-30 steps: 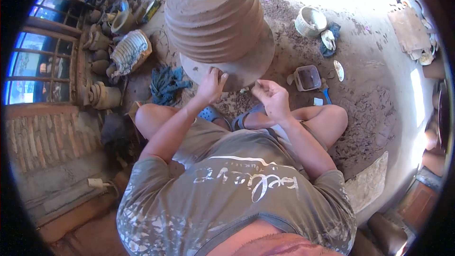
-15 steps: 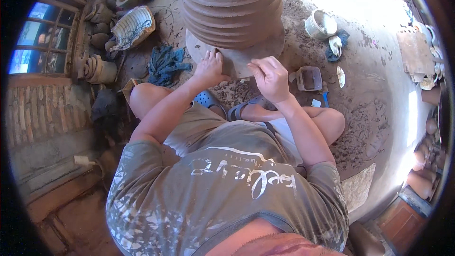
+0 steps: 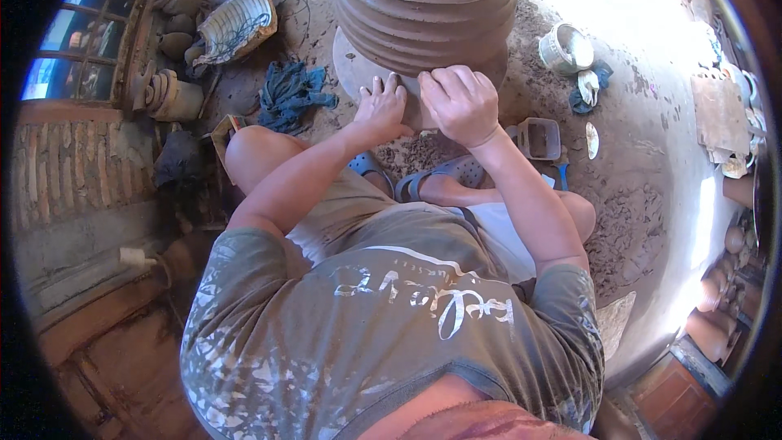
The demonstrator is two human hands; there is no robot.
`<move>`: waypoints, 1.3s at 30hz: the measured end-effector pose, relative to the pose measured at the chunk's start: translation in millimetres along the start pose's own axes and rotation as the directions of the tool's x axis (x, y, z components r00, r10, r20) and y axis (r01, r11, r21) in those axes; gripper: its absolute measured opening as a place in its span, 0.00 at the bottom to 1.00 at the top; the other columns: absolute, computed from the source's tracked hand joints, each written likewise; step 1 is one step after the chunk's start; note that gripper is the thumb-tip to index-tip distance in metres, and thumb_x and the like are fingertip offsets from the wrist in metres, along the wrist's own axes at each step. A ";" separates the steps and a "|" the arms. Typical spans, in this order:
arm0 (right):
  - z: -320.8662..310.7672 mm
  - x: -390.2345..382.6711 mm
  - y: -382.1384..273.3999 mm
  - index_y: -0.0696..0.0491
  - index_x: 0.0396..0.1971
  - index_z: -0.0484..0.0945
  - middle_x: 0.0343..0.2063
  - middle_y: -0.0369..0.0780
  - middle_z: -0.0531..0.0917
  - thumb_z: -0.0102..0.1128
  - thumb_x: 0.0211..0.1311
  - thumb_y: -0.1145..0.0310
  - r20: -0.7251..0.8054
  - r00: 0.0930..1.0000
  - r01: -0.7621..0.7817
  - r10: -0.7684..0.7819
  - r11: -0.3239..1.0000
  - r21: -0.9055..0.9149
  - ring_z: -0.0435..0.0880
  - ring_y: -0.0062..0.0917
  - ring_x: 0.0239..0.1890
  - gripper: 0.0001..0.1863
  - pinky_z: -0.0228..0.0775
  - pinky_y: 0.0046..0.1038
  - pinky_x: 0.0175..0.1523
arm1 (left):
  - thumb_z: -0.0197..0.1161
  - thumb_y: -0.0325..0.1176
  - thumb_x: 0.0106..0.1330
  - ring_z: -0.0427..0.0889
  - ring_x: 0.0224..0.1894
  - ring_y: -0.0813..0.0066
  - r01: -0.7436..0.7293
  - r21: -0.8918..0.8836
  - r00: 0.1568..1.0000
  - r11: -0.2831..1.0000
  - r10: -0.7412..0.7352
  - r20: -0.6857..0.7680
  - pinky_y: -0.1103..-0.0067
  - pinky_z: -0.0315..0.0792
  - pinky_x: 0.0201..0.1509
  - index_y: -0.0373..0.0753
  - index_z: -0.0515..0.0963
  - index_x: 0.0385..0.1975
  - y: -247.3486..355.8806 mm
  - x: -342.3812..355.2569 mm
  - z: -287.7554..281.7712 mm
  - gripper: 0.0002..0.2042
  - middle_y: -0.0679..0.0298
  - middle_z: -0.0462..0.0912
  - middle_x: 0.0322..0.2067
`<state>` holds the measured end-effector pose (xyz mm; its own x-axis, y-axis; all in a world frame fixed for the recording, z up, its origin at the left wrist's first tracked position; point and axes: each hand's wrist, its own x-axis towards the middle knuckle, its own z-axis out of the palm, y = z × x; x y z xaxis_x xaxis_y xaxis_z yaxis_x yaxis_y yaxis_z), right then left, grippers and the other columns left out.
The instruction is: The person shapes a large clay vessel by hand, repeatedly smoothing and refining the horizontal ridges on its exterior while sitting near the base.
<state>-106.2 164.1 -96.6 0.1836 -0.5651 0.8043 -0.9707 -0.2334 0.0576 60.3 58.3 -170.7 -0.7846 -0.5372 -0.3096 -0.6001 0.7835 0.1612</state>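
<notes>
A large ridged brown clay pot [image 3: 425, 16] stands on a round flat disc [image 3: 349, 65] in front of me. My left hand [image 3: 381, 107] lies palm down at the disc's near edge, fingers stretched out towards the pot's foot. Just to its right, my right hand [image 3: 461, 106] is closed, with thumb and fingers curled together close to the pot's lower wall. Whatever those fingers may be gripping is hidden from view.
A dark blue cloth [image 3: 292, 98] lies on the floor to the left. On the right are a white bucket [image 3: 565, 49], a clear plastic tub [image 3: 541, 138], a blue-handled tool [image 3: 563, 175] and a small oval dish [image 3: 592, 140]. Clay scraps [image 3: 627, 228] litter the ground.
My right hand has gone up to the pot's base, its knuckles now turned upward. The left hand stays at the disc's near edge. The whole view has shifted slightly.
</notes>
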 end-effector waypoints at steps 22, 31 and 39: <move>-18.8 -16.0 49.8 0.47 0.33 0.89 0.34 0.28 0.84 0.72 0.54 0.69 0.005 0.994 0.110 -0.110 0.992 0.055 0.79 0.21 0.29 0.06 0.66 0.28 0.31 | 0.83 0.56 0.46 0.67 0.75 0.56 -0.310 0.226 0.949 0.923 0.284 0.138 0.56 0.63 0.76 0.31 0.68 0.72 -132.1 33.7 -26.7 0.54 0.52 0.73 0.67; -6.9 -64.0 87.4 0.59 0.39 0.89 0.36 0.38 0.90 0.76 0.63 0.71 0.142 0.396 -0.713 0.907 0.207 0.670 0.88 0.24 0.35 0.09 0.80 0.28 0.41 | 0.81 0.61 0.46 0.71 0.72 0.53 -0.287 0.285 0.958 0.915 0.274 0.088 0.62 0.57 0.80 0.30 0.70 0.69 -111.9 26.2 -33.5 0.54 0.48 0.78 0.64; -11.6 -29.5 93.3 0.52 0.38 0.87 0.34 0.32 0.89 0.74 0.68 0.59 0.613 0.032 -0.672 0.790 -0.437 0.598 0.85 0.17 0.35 0.12 0.67 0.24 0.39 | 0.83 0.57 0.48 0.70 0.70 0.42 -0.181 0.178 0.983 0.967 0.175 0.047 0.58 0.66 0.76 0.31 0.73 0.62 -43.0 3.9 -27.3 0.46 0.46 0.72 0.67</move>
<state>-204.0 168.2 -108.1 -0.6656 -0.6873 -0.2907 0.3933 0.0079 -0.9194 78.8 14.0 -153.3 -0.8693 -0.3760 -0.3207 -0.4105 0.9108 0.0449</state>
